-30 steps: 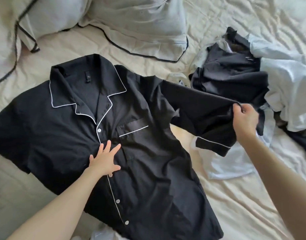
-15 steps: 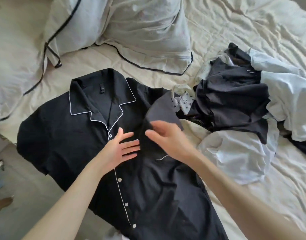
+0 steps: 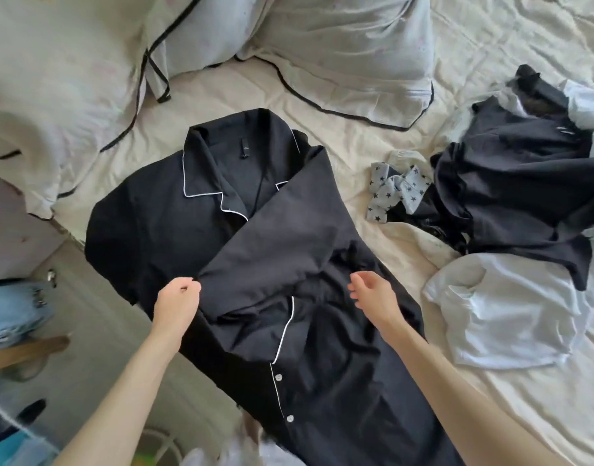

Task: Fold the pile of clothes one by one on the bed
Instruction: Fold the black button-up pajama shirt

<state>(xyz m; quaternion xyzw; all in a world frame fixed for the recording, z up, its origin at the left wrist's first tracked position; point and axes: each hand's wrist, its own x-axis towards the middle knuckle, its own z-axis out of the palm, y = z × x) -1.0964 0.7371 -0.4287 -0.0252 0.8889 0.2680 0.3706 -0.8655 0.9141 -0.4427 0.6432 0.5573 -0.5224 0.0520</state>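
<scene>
A: Nearest the camera, your two bare forearms are reaching in over the black button-front pyjama shirt with white piping (image 3: 322, 358), which is lying face up across the near corner of the cream crumpled bed sheet (image 3: 383, 156).

B: Finger state, left side?

A: Your left hand (image 3: 177, 304) is curling its fingers and pinching the edge of the shirt's sleeve, which is lying folded diagonally across the chest.

B: And the right?

A: Your right hand (image 3: 373, 297) is hovering just above the shirt's middle, fingers loosely spread and gripping nothing. I cannot tell whether the fingertips are touching the cloth.

B: Farther out?

A: To your right, a white crumpled garment (image 3: 504, 317) is lying on the sheet beside the shirt. Beyond it, a heap of dark rumpled clothes (image 3: 517, 196) is sitting, with a grey star-print cloth piece (image 3: 396, 190) touching its left edge. Farthest away, two pale pillows with black piping (image 3: 339, 45) are resting at the head of the bed, just past the shirt's collar.
</scene>
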